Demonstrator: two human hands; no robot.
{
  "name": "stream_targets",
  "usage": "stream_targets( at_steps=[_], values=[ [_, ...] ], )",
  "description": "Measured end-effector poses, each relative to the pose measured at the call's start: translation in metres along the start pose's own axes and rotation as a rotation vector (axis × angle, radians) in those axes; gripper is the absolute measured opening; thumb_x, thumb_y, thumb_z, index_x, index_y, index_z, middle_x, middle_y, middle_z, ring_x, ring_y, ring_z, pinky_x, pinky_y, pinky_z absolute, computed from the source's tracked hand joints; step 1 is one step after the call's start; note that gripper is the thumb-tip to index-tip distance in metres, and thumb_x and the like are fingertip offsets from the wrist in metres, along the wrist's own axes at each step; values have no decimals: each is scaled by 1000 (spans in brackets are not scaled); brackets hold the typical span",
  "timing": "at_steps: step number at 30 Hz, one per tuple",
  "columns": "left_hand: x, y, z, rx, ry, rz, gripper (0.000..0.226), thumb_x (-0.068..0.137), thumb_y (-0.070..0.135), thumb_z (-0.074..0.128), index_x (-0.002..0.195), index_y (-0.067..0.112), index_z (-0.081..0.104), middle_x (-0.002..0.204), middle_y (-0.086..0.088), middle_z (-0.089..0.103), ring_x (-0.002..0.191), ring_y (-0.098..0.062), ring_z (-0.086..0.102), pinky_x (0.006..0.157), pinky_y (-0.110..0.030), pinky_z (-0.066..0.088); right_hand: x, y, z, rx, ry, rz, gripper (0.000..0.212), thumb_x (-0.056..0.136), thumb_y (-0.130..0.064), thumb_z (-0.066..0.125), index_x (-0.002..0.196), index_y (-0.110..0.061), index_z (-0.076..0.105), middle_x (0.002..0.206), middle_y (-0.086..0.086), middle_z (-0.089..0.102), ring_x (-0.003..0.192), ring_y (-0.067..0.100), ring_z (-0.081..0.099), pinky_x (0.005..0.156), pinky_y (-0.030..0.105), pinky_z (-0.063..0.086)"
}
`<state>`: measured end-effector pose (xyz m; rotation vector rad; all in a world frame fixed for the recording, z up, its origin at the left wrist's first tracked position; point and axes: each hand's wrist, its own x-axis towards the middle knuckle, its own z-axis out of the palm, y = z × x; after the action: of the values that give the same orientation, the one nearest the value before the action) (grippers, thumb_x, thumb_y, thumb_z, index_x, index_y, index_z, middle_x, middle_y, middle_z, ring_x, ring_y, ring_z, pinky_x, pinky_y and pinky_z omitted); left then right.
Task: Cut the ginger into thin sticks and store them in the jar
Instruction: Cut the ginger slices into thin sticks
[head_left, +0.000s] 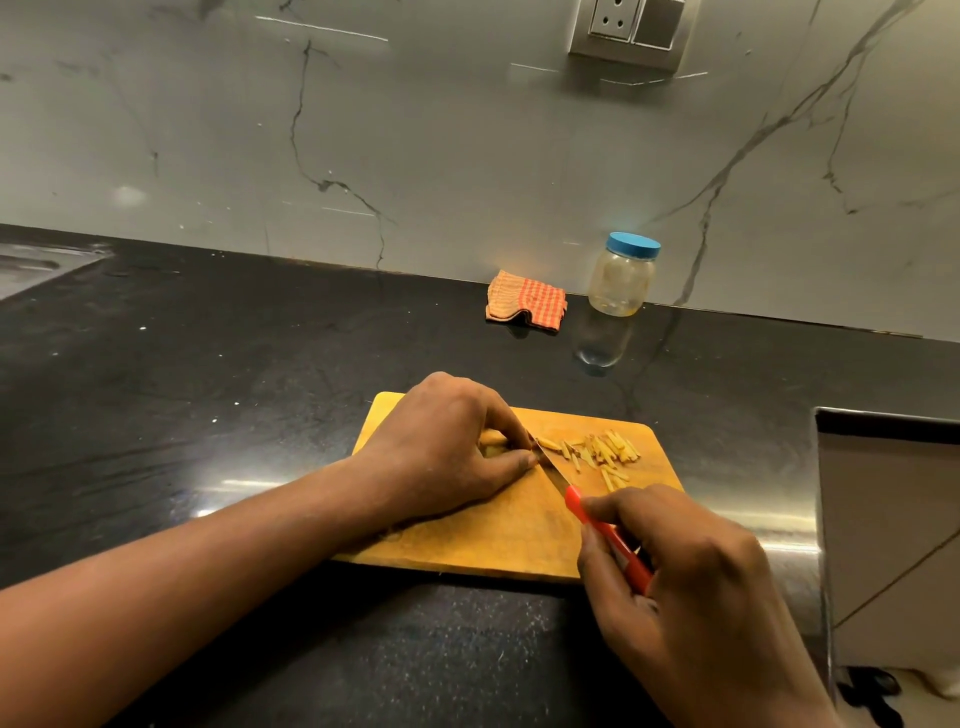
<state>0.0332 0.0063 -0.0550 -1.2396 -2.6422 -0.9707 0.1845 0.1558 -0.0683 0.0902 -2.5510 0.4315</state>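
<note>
A wooden cutting board lies on the black counter. My left hand presses a piece of ginger onto the board, mostly hidden under my fingers. My right hand grips a red-handled knife, whose blade rests against the ginger beside my left fingertips. A loose heap of cut ginger sticks lies on the board to the right of the blade. The clear jar with a blue lid on stands upright at the back by the wall.
A folded orange checked cloth lies left of the jar. A sink edge shows at the far left. The counter ends at the right in a steel edge, with a pale panel beyond. A wall socket sits above.
</note>
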Motion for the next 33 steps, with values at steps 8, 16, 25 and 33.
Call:
stream_targets(
  at_steps=[8, 16, 25, 33],
  values=[
    [1, 0, 0, -5, 18, -16, 17, 84, 40, 75, 96, 29, 80, 95, 16, 74, 89, -4, 65, 82, -27, 58, 10, -4, 7, -32, -41, -16, 16, 81, -18, 71, 97, -18, 69, 80, -5, 61, 64, 7, 57, 53, 22, 52],
    [1, -2, -1, -31, 8, -39, 20, 83, 41, 76, 95, 25, 80, 96, 13, 74, 88, -5, 66, 82, -25, 59, -5, 2, -12, -7, 43, -34, 16, 76, -22, 64, 89, -16, 72, 74, -4, 63, 58, 11, 60, 50, 28, 53],
    [0, -4, -1, -30, 11, -8, 16, 84, 37, 75, 94, 25, 80, 98, 15, 73, 89, -2, 65, 82, -21, 57, 1, -6, -9, 4, 68, -1, 20, 76, -26, 65, 93, -18, 72, 77, -8, 65, 63, 6, 60, 54, 21, 53],
    [0, -5, -1, -45, -2, -15, 17, 84, 38, 75, 95, 25, 80, 98, 14, 73, 91, -2, 65, 84, -22, 57, 0, -5, -4, 2, 47, 17, 19, 76, -24, 69, 94, -18, 71, 79, -6, 65, 64, 10, 62, 54, 26, 55]
  ],
)
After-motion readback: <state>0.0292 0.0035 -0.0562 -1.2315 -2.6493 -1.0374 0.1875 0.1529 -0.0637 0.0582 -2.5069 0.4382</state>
